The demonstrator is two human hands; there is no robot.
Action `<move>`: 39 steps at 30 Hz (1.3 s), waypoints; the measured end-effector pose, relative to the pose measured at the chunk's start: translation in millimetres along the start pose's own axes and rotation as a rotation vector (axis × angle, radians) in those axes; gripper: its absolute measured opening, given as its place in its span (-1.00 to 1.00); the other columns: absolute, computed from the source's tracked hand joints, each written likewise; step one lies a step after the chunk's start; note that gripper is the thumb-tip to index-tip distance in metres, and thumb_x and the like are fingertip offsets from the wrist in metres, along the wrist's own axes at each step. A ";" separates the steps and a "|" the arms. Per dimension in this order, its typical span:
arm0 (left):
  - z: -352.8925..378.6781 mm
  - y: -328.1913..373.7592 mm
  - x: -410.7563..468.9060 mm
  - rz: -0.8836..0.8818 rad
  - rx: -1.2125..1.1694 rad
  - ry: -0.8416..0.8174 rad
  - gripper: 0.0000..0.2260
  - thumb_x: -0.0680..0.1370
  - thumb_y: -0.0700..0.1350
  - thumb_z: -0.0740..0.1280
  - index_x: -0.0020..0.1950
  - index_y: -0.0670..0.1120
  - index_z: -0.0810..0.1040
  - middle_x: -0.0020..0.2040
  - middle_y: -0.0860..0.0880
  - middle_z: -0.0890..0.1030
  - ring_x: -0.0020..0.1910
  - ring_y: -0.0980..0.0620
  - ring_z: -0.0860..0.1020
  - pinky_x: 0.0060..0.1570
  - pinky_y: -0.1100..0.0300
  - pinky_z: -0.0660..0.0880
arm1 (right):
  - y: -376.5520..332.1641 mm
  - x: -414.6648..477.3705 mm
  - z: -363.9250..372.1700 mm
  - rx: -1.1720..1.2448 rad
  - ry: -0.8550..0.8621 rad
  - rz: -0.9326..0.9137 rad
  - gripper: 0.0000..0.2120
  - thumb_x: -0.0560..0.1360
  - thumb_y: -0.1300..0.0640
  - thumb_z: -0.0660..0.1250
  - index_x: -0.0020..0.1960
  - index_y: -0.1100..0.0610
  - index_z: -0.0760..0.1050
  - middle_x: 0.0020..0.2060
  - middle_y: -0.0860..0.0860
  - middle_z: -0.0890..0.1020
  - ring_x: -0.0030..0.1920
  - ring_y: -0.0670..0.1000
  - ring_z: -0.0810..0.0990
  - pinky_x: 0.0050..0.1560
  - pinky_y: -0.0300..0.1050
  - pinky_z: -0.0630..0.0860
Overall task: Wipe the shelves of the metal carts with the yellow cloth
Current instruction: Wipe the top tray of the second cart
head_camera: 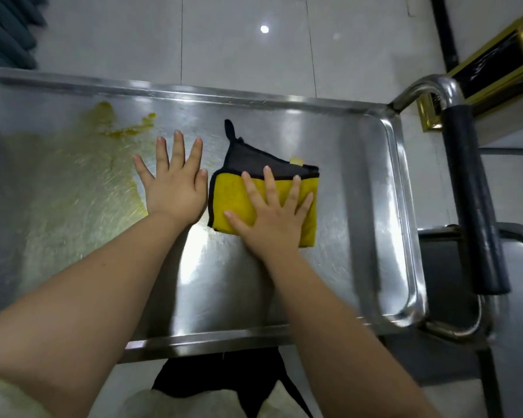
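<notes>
Right, on my feed the head camera looks almost straight down onto the top shelf (354, 182) of a metal cart (212, 342), a shallow steel tray with a raised rim. The yellow cloth (233, 203) lies on the right half of that shelf, folded into a rough rectangle with dark edging. Its far part shows a dark grey side, and a small dark loop (229, 128) sticks out from the far left corner.

I see the right hand (272, 227) lying flat on the cloth, palm down, fingers straight and spread, the fingertips reaching the seam where yellow meets grey. The left hand (175, 191) rests flat on the bare steel just beside the cloth's left edge, its fingers likewise fanned apart. Its thumb comes very near the cloth, but I cannot tell whether it touches. Neither hand pinches or curls round anything.

To the left of the left hand a yellowish smear (82, 182) covers much of the shelf, thickest in a few blobs near the far rim. At the cart's right end runs a push handle (471, 200) with a dark sleeve over a steel tube. Beyond the far rim I see pale floor tiles (239, 40).
</notes>
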State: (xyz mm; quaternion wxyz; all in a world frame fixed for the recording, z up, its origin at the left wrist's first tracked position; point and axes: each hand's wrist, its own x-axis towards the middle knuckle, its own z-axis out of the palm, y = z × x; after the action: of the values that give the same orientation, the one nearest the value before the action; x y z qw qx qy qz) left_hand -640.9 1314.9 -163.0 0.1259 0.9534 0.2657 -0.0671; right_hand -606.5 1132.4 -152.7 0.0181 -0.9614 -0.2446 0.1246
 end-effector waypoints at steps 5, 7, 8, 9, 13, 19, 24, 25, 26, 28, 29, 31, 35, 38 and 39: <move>-6.1 -10.2 -45.1 0.019 -0.093 -0.041 -0.51 0.67 0.10 0.01 0.61 0.17 0.01 0.63 0.00 -0.06 0.59 -0.16 -0.18 0.41 -0.41 -0.27 | 9.0 5.7 -13.1 0.034 -0.040 -0.003 -0.29 0.48 -0.49 -0.05 0.55 -0.33 -0.14 0.60 -0.08 -0.15 0.49 0.40 -0.35 0.34 0.50 -0.38; 7.5 -11.8 -81.9 0.012 -0.025 -0.021 -0.52 0.66 0.17 -0.06 0.59 0.23 -0.02 0.63 0.00 -0.04 0.59 -0.21 -0.14 0.38 -0.46 -0.23 | -0.3 10.8 -13.8 -0.011 -0.017 0.002 -0.29 0.47 -0.51 -0.09 0.55 -0.33 -0.17 0.59 -0.07 -0.18 0.48 0.40 -0.39 0.29 0.50 -0.47; 14.3 -11.0 -96.5 0.019 0.004 -0.014 -0.52 0.65 0.18 -0.06 0.59 0.24 0.00 0.63 0.00 0.00 0.59 -0.22 -0.09 0.36 -0.48 -0.21 | -5.8 12.4 -11.8 -0.021 -0.029 0.007 -0.28 0.46 -0.52 -0.12 0.54 -0.34 -0.20 0.59 -0.07 -0.20 0.48 0.39 -0.39 0.26 0.50 -0.51; 19.7 -9.8 -105.4 0.017 0.018 -0.004 -0.52 0.65 0.18 -0.05 0.58 0.24 0.04 0.62 -0.01 0.04 0.59 -0.21 -0.04 0.34 -0.49 -0.19 | -10.2 13.6 -9.8 -0.023 -0.038 0.013 -0.28 0.46 -0.53 -0.13 0.54 -0.34 -0.21 0.59 -0.08 -0.20 0.49 0.38 -0.38 0.24 0.50 -0.52; 23.8 -8.4 -104.6 -0.004 0.013 0.012 -0.53 0.65 0.17 -0.06 0.58 0.26 0.05 0.63 0.01 0.02 0.59 -0.17 -0.06 0.37 -0.48 -0.17 | 1.2 11.4 -5.4 0.009 0.001 -0.016 -0.29 0.45 -0.52 -0.12 0.55 -0.34 -0.07 0.60 -0.10 -0.03 0.55 0.32 -0.21 0.36 0.50 -0.35; 24.3 -6.0 -105.0 -0.028 0.026 0.024 -0.53 0.66 0.15 -0.04 0.58 0.27 0.03 0.63 0.03 -0.01 0.59 -0.15 -0.09 0.39 -0.45 -0.21 | 154.8 12.9 -22.2 -0.024 -0.055 0.190 -0.22 0.36 -0.59 -0.20 0.53 -0.38 -0.12 0.60 -0.13 -0.09 0.56 0.27 -0.18 0.45 0.44 -0.20; 24.2 -8.1 -103.6 -0.036 0.024 0.019 -0.54 0.66 0.14 -0.10 0.58 0.28 -0.04 0.63 0.04 -0.07 0.59 -0.14 -0.14 0.39 -0.45 -0.24 | 161.4 15.8 -24.9 0.043 -0.008 0.421 -0.16 0.34 -0.60 -0.28 0.56 -0.31 -0.11 0.60 -0.05 -0.07 0.54 0.34 -0.17 0.44 0.45 -0.14; 23.1 -8.8 -103.3 -0.036 0.026 0.007 -0.54 0.66 0.13 -0.12 0.58 0.28 -0.06 0.63 0.04 -0.09 0.59 -0.14 -0.16 0.39 -0.44 -0.25 | 136.2 10.7 -18.7 0.061 -0.003 0.357 -0.17 0.36 -0.59 -0.24 0.56 -0.30 -0.10 0.60 -0.04 -0.05 0.54 0.36 -0.15 0.43 0.46 -0.12; 21.7 -9.0 -102.9 -0.036 0.029 -0.005 -0.53 0.66 0.13 -0.14 0.58 0.28 -0.09 0.63 0.04 -0.11 0.59 -0.13 -0.18 0.39 -0.44 -0.26 | 106.8 1.8 -11.2 0.046 -0.012 0.252 -0.20 0.39 -0.57 -0.21 0.56 -0.29 -0.09 0.60 -0.03 -0.03 0.54 0.37 -0.14 0.43 0.47 -0.12; 19.5 -9.5 -103.5 -0.041 0.026 -0.020 -0.54 0.66 0.11 -0.16 0.58 0.28 -0.12 0.63 0.04 -0.14 0.59 -0.13 -0.19 0.39 -0.44 -0.27 | 44.4 -24.1 4.0 -0.021 -0.043 0.019 -0.25 0.43 -0.51 -0.14 0.56 -0.28 -0.07 0.60 -0.02 0.00 0.53 0.39 -0.12 0.42 0.46 -0.16; 18.7 -9.9 -104.4 -0.046 0.025 -0.024 -0.54 0.67 0.10 -0.14 0.58 0.28 -0.12 0.63 0.04 -0.14 0.59 -0.13 -0.19 0.39 -0.43 -0.27 | 19.0 -38.1 9.7 -0.033 -0.026 -0.075 -0.27 0.45 -0.49 -0.10 0.56 -0.28 -0.01 0.60 -0.01 0.05 0.53 0.40 -0.09 0.42 0.45 -0.16; 18.4 -10.3 -107.2 -0.057 0.029 -0.023 -0.53 0.67 0.10 -0.11 0.58 0.29 -0.13 0.63 0.05 -0.14 0.59 -0.12 -0.20 0.39 -0.43 -0.27 | 0.2 -53.2 12.5 -0.030 -0.007 -0.195 -0.30 0.47 -0.47 -0.04 0.55 -0.28 0.08 0.58 -0.03 0.11 0.54 0.37 -0.03 0.44 0.44 -0.12; 18.0 -6.2 -106.2 -0.055 0.018 -0.029 -0.54 0.67 0.13 -0.12 0.57 0.30 -0.12 0.62 0.06 -0.15 0.59 -0.12 -0.21 0.40 -0.41 -0.29 | 92.6 -45.4 3.9 -0.044 -0.025 -0.103 -0.26 0.40 -0.52 -0.06 0.54 -0.33 0.01 0.59 -0.11 0.07 0.57 0.25 -0.08 0.49 0.33 -0.13; 20.1 1.2 -102.2 -0.058 0.019 -0.032 -0.54 0.67 0.14 -0.13 0.57 0.30 -0.13 0.62 0.05 -0.16 0.58 -0.13 -0.23 0.38 -0.42 -0.33 | 183.7 -47.9 -12.0 -0.020 -0.056 0.243 -0.19 0.36 -0.58 -0.21 0.55 -0.31 -0.06 0.60 -0.10 0.00 0.57 0.25 -0.12 0.47 0.38 -0.13; 21.1 3.1 -102.1 -0.058 0.027 -0.034 -0.53 0.67 0.15 -0.13 0.57 0.30 -0.15 0.62 0.04 -0.17 0.58 -0.13 -0.24 0.38 -0.42 -0.34 | 195.3 -49.1 -15.3 -0.022 -0.062 0.325 -0.17 0.35 -0.59 -0.28 0.55 -0.31 -0.10 0.60 -0.09 -0.03 0.56 0.26 -0.14 0.46 0.41 -0.13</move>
State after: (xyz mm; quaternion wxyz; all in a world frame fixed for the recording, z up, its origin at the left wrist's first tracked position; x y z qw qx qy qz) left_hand -727.3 1256.5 -162.7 0.1153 0.9457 0.2902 -0.0904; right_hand -553.4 937.7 -145.3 -0.0204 -0.9842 -0.0877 0.1527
